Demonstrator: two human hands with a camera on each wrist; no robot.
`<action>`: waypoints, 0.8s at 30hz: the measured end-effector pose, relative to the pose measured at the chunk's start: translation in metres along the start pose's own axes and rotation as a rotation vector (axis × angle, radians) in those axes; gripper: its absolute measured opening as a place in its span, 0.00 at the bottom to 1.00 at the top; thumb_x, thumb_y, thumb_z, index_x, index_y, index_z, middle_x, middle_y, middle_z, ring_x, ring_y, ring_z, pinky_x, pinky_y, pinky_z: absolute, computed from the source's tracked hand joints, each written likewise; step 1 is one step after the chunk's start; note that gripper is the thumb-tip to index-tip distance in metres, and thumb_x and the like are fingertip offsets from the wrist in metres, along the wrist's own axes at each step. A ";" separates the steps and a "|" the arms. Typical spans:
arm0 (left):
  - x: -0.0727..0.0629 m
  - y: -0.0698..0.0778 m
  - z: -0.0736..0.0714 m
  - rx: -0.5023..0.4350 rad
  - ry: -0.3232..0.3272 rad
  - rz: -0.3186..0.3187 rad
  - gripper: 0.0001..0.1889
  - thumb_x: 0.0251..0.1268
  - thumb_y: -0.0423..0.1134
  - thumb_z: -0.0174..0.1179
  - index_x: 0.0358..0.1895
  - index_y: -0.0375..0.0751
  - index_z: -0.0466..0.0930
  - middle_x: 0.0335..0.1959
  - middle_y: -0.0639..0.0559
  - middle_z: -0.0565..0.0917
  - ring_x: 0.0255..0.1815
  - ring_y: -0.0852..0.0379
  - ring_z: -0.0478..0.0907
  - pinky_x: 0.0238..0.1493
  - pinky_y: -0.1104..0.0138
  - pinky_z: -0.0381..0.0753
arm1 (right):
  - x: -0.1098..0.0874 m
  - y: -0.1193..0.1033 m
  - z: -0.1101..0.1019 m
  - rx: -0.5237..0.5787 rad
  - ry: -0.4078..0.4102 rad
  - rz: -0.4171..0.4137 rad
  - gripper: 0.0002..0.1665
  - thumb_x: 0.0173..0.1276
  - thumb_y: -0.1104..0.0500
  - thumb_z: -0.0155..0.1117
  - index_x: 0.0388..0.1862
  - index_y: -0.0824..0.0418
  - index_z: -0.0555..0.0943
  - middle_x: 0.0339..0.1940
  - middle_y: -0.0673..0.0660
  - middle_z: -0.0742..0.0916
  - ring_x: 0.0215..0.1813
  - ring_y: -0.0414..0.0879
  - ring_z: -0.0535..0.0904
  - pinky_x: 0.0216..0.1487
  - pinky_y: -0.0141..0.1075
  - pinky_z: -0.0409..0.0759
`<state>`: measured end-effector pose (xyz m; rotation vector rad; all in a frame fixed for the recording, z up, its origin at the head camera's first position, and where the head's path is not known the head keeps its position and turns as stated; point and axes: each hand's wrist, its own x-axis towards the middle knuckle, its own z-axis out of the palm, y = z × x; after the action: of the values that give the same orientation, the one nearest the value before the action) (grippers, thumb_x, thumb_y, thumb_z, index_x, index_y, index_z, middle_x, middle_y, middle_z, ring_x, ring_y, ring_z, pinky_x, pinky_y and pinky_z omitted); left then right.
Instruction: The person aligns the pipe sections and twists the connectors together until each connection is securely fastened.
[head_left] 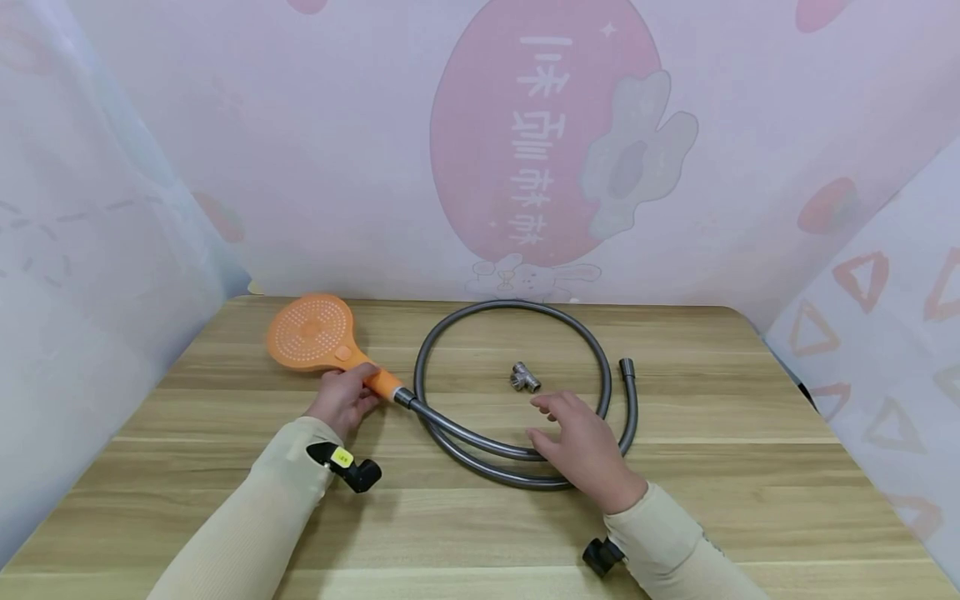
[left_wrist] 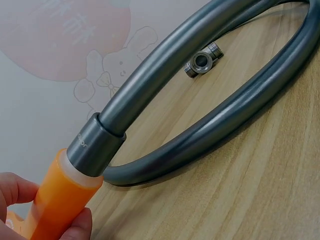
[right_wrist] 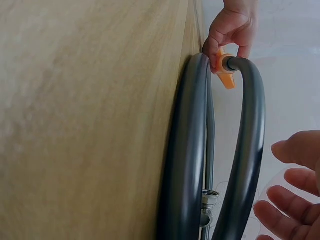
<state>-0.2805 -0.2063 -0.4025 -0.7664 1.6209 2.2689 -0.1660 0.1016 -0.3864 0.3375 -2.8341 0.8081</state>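
Note:
An orange shower head lies at the left of the table with its perforated face up. My left hand grips its handle between thumb and fingers. A dark grey shower hose joins the handle at a grey collar and loops across the middle of the table. Over the hose's near right part is my right hand, fingers spread and slightly bent, holding nothing. In the right wrist view its fingers are apart from the hose. A small metal tee fitting lies inside the loop.
The free hose end points toward the back, right of the loop. The wooden table stands against a printed cloth backdrop. Black wrist cameras are strapped at both sleeves.

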 end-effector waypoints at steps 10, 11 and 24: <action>0.003 -0.003 0.000 0.012 -0.014 -0.001 0.32 0.68 0.30 0.51 0.72 0.36 0.50 0.55 0.44 0.68 0.52 0.55 0.71 0.43 0.71 0.80 | 0.000 0.002 0.001 0.002 -0.004 0.005 0.23 0.61 0.56 0.71 0.54 0.61 0.80 0.48 0.54 0.83 0.47 0.47 0.79 0.43 0.42 0.79; 0.003 -0.003 0.000 0.013 -0.015 -0.001 0.31 0.68 0.30 0.51 0.72 0.36 0.50 0.54 0.44 0.68 0.52 0.55 0.71 0.43 0.71 0.80 | -0.001 0.003 0.002 0.000 -0.004 0.006 0.23 0.61 0.56 0.71 0.54 0.61 0.80 0.48 0.54 0.83 0.47 0.47 0.79 0.43 0.42 0.79; 0.001 -0.003 -0.001 0.017 -0.028 -0.018 0.30 0.71 0.33 0.49 0.72 0.34 0.50 0.53 0.45 0.68 0.50 0.57 0.71 0.42 0.74 0.79 | -0.002 0.006 0.000 -0.027 0.000 0.009 0.22 0.61 0.57 0.71 0.54 0.61 0.81 0.48 0.54 0.83 0.46 0.48 0.80 0.42 0.42 0.79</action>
<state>-0.2798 -0.2065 -0.4057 -0.7388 1.6126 2.2407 -0.1653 0.1075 -0.3898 0.3205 -2.8460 0.7709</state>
